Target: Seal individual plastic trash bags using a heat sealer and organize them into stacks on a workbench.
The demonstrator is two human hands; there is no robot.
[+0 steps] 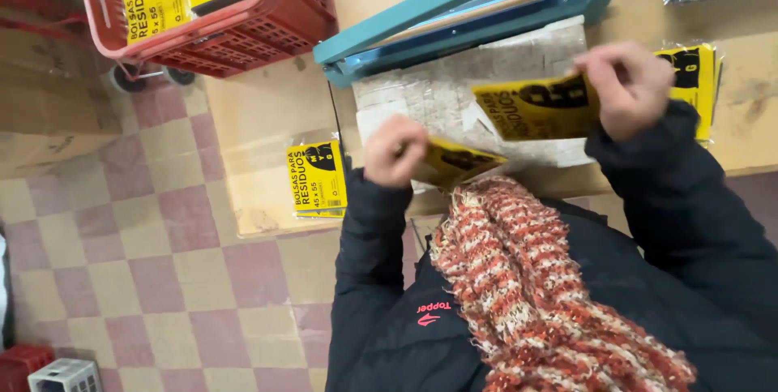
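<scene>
While the right hand (628,88) pinches one yellow pack (539,107) by its end and lifts it just in front of the sealer (466,15), the left hand (395,151) is closed on a second yellow pack (458,161), nearer the body than the sealer. Both packs hang above a worn paper sheet (438,92) lying against the sealer's front edge, and the sealer's arm stands raised with nothing under it, so neither held pack seems to be sealed yet. Left of the sealer, one pack (316,179) lies flat on the table (259,116), and beyond its left end a red basket (243,27) holds more. Right of the sealer another wrapped pack (697,76) lies partly behind the right hand. By this count some packs look finished and two are in hand.
</scene>
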